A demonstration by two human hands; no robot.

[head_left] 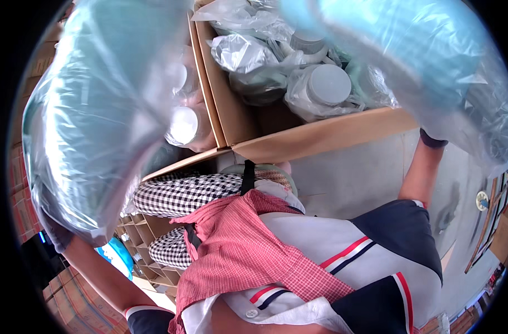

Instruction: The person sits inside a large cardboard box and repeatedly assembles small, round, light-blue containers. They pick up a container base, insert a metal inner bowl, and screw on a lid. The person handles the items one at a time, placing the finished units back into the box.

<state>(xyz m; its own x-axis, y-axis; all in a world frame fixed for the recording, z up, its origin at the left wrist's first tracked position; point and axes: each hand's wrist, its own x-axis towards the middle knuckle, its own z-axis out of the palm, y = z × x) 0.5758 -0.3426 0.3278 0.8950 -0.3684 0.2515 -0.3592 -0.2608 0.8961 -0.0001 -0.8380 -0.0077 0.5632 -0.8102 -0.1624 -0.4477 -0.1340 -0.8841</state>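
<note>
My left hand point(56, 235), in a dark glove, grips a large pale teal item in clear plastic wrap point(101, 117), held up close at the left. Its fingers are mostly behind the wrap. Raised at the right, a light blue item in clear plastic wrap point(410, 50) is in my right hand point(432, 139); only the dark glove's cuff shows there. What kind of item each wrap holds I cannot make out. Between them stands an open cardboard box point(326, 133) with several bagged jars inside, one with a grey-white round lid point(329, 85).
Against the box's left side, another open carton point(215, 125) holds jars with white lids point(183, 126). A divided carton point(145, 236) is lower left, beside a bright blue object point(119, 256). Stacked cartons point(76, 300) line the left edge. Grey floor point(343, 178) shows at the right.
</note>
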